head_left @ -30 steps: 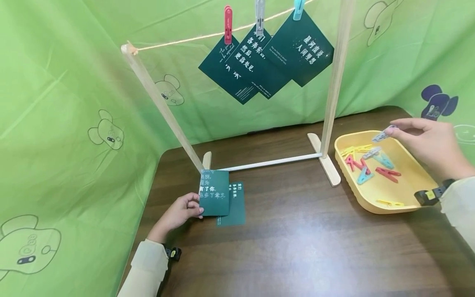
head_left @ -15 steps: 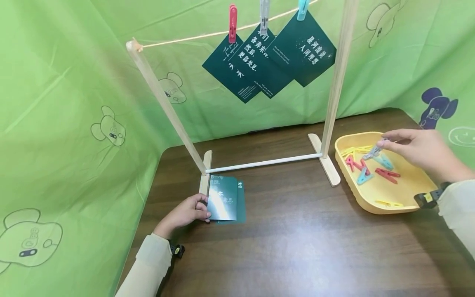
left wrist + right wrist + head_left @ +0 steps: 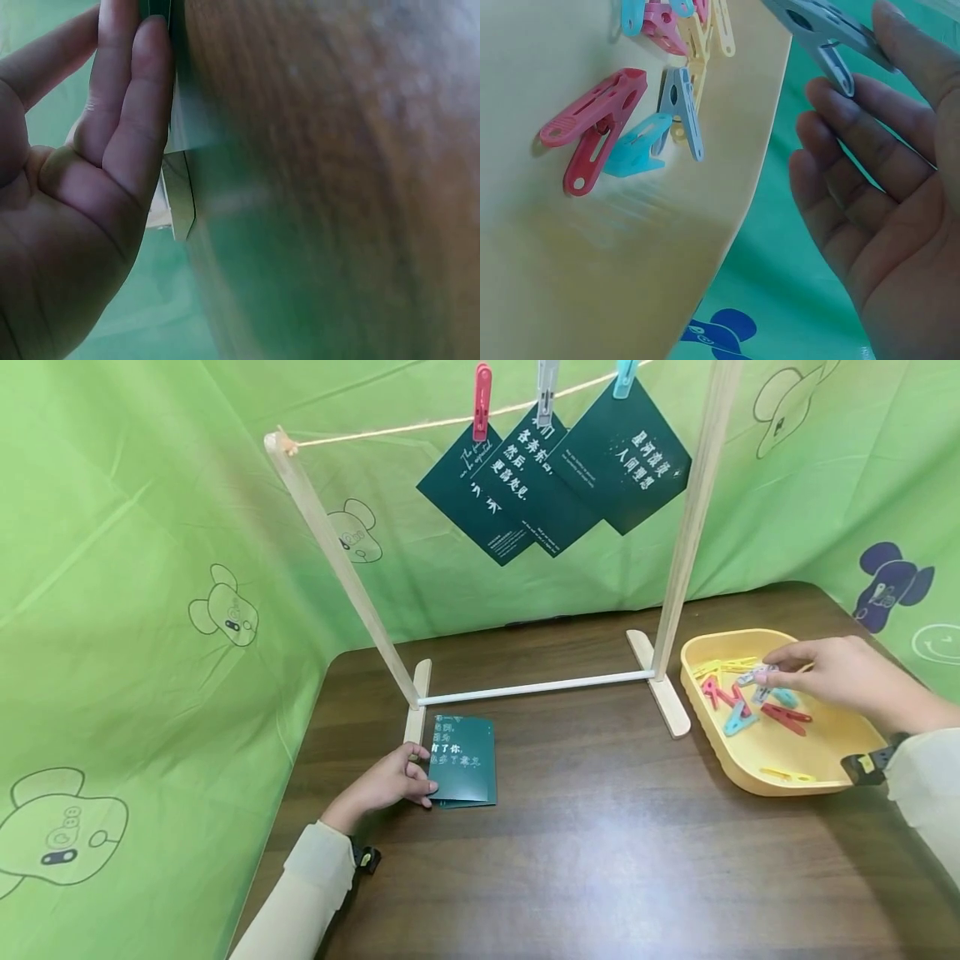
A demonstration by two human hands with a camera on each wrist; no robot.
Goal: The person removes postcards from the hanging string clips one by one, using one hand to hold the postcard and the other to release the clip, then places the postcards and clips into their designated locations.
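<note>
Two dark green cards [image 3: 463, 760], stacked flat on brown wood-grain table [image 3: 600, 860], glossy, square-cornered, white lettering on top. Left hand [image 3: 386, 785] at the cards' left edge, fingers [image 3: 139, 112] straight, laid along that edge, gripping nothing. Farther right, right hand [image 3: 840, 672] over yellow plastic tray [image 3: 787, 777], thumb and fingertips pinching a pale grey-blue plastic clothespin [image 3: 825, 34], remaining fingers loosely extended. Just under those fingertips, loose clothespins [image 3: 738, 697] in red, blue, yellow, smooth and slotted. Beyond both hands, light wooden rack [image 3: 536, 685] with round white crossbar. Higher up, string [image 3: 420, 425] carrying three more green cards [image 3: 555, 477], hung diamond-wise by red, grey and blue pegs. Behind, green fabric [image 3: 150, 568] printed with cartoon bears.
</note>
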